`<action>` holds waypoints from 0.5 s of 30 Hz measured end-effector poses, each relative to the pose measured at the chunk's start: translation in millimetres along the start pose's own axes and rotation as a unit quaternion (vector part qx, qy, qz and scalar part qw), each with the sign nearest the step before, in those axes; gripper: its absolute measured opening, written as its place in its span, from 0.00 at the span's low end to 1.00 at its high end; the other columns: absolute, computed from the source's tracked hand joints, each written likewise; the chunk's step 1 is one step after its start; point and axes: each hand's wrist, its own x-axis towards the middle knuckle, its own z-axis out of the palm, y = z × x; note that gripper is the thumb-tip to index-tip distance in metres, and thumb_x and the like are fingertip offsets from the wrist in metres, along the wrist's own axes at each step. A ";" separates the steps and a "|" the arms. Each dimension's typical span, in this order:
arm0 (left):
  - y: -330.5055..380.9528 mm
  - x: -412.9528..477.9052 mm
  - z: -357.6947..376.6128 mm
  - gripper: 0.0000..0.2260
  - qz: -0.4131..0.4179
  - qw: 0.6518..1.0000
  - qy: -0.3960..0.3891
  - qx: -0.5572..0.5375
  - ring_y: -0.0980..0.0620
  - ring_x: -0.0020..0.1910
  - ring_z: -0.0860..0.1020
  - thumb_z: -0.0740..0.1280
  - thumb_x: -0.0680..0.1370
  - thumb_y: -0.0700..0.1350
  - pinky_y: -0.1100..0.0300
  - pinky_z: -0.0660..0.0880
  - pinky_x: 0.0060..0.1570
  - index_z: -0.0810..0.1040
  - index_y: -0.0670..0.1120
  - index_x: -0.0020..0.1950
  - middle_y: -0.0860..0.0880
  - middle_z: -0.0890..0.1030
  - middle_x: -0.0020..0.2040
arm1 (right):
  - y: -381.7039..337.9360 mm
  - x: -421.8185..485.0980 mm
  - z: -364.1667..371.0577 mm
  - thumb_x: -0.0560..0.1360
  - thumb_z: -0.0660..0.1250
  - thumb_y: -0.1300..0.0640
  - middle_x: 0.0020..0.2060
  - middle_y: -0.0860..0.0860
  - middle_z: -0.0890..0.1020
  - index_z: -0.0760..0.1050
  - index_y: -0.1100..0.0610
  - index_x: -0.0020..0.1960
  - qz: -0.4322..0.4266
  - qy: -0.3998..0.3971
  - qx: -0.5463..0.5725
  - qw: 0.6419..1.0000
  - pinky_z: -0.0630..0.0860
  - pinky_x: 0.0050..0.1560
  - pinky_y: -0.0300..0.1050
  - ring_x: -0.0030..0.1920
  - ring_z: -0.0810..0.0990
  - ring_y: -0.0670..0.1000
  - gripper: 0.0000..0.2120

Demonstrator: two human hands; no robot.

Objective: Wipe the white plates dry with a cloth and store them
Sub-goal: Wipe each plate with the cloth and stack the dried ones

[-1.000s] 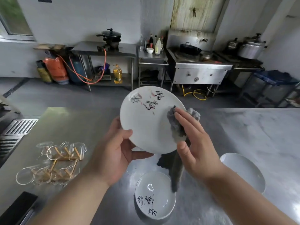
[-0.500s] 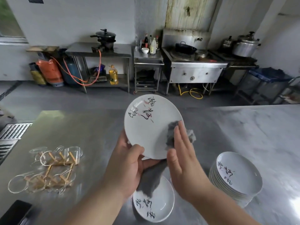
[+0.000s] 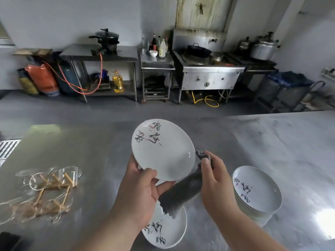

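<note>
Grey rag cloth [image 3: 181, 194], pinched in right-hand fingers [image 3: 206, 164], has slid off the face of the round white lettered plate [image 3: 163, 151] clamped by left-hand fingers [image 3: 149, 175] just left of them; face likely dry, stacking next.

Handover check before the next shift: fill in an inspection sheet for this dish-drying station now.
Surface: grey steel counter, streaked sheen.
Job's things: white round plate with black calligraphy held tilted; grey cloth at its right rim, hanging below; same-pattern plate stack at right; lone plate flat under the hands.
Clutter: clear glass cups with wooden sticks at left; dark flat object at near-left corner.
Grips: left hand holds the plate's lower rim; right hand grips the cloth.
Cables: orange hose by the gas cylinders; yellow hose under the steel stove.
Surroundings: pots, bottles, grey floor.
</note>
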 end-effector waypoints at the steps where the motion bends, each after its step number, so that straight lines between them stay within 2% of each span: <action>1: -0.5 -0.2 -3.8 0.28 -0.016 1.000 -0.009 -0.005 0.36 0.63 0.82 0.60 0.72 0.33 0.36 0.82 0.53 0.79 0.56 0.67 0.43 0.82 0.68 | 2.2 13.3 -8.2 0.75 0.58 0.35 0.52 0.39 0.85 0.82 0.41 0.59 0.065 0.014 0.034 0.997 0.75 0.56 0.43 0.54 0.82 0.41 0.21; 2: -0.8 -0.7 -7.7 0.26 -0.032 0.999 -0.020 0.001 0.36 0.62 0.83 0.61 0.72 0.34 0.38 0.82 0.51 0.81 0.55 0.64 0.42 0.82 0.66 | 4.4 25.5 -17.4 0.72 0.58 0.32 0.43 0.42 0.85 0.83 0.42 0.54 0.110 0.005 0.069 0.992 0.74 0.49 0.45 0.44 0.83 0.46 0.22; 4: 0.1 -1.0 -14.5 0.22 -0.055 0.997 -0.040 0.044 0.37 0.57 0.85 0.64 0.71 0.36 0.40 0.83 0.46 0.83 0.54 0.60 0.43 0.84 0.63 | 7.8 45.2 -36.0 0.71 0.60 0.30 0.33 0.52 0.81 0.85 0.47 0.50 0.156 -0.062 0.120 0.978 0.69 0.40 0.47 0.31 0.75 0.52 0.26; 6: 3.1 -1.1 -16.2 0.22 -0.077 0.991 -0.066 0.089 0.38 0.53 0.86 0.68 0.68 0.39 0.42 0.83 0.45 0.84 0.54 0.60 0.43 0.85 0.60 | 8.4 56.3 -52.8 0.73 0.63 0.32 0.29 0.57 0.75 0.84 0.53 0.48 0.163 -0.156 0.101 0.969 0.63 0.35 0.53 0.27 0.72 0.54 0.25; 8: 5.9 -0.3 -13.6 0.22 -0.101 0.982 -0.077 0.141 0.41 0.49 0.86 0.68 0.68 0.42 0.43 0.84 0.46 0.83 0.54 0.60 0.41 0.84 0.59 | 5.6 61.1 -66.1 0.78 0.66 0.41 0.26 0.56 0.74 0.82 0.52 0.44 0.124 -0.224 -0.002 0.967 0.68 0.34 0.53 0.27 0.73 0.55 0.16; 10: 7.6 1.4 -6.1 0.19 -0.131 0.961 -0.064 0.234 0.43 0.45 0.86 0.66 0.71 0.44 0.43 0.84 0.46 0.79 0.55 0.62 0.40 0.83 0.57 | 7.9 66.9 -74.2 0.81 0.65 0.53 0.24 0.54 0.75 0.84 0.49 0.44 0.115 -0.244 -0.050 0.962 0.72 0.30 0.47 0.27 0.73 0.55 0.11; 12: 8.4 4.2 7.0 0.15 -0.163 0.916 -0.053 0.364 0.40 0.42 0.87 0.65 0.74 0.55 0.46 0.83 0.42 0.73 0.57 0.60 0.40 0.84 0.54 | 9.3 70.3 -80.4 0.82 0.64 0.57 0.25 0.57 0.75 0.84 0.51 0.44 0.118 -0.232 -0.040 0.965 0.70 0.26 0.40 0.24 0.73 0.54 0.13; 13: 8.6 5.9 12.6 0.17 -0.173 0.885 -0.048 0.430 0.42 0.39 0.86 0.64 0.73 0.65 0.48 0.81 0.39 0.70 0.59 0.59 0.42 0.86 0.50 | 10.1 71.7 -82.5 0.84 0.63 0.57 0.25 0.59 0.75 0.83 0.53 0.44 0.111 -0.229 -0.030 0.967 0.70 0.27 0.40 0.22 0.73 0.54 0.13; 15: 8.0 9.4 21.9 0.28 -0.171 0.832 -0.038 0.527 0.50 0.32 0.82 0.51 0.67 0.83 0.52 0.77 0.36 0.67 0.65 0.54 0.47 0.87 0.40 | 12.5 75.2 -86.7 0.86 0.59 0.52 0.25 0.58 0.75 0.78 0.58 0.46 0.103 -0.228 -0.021 0.968 0.70 0.31 0.42 0.25 0.76 0.56 0.15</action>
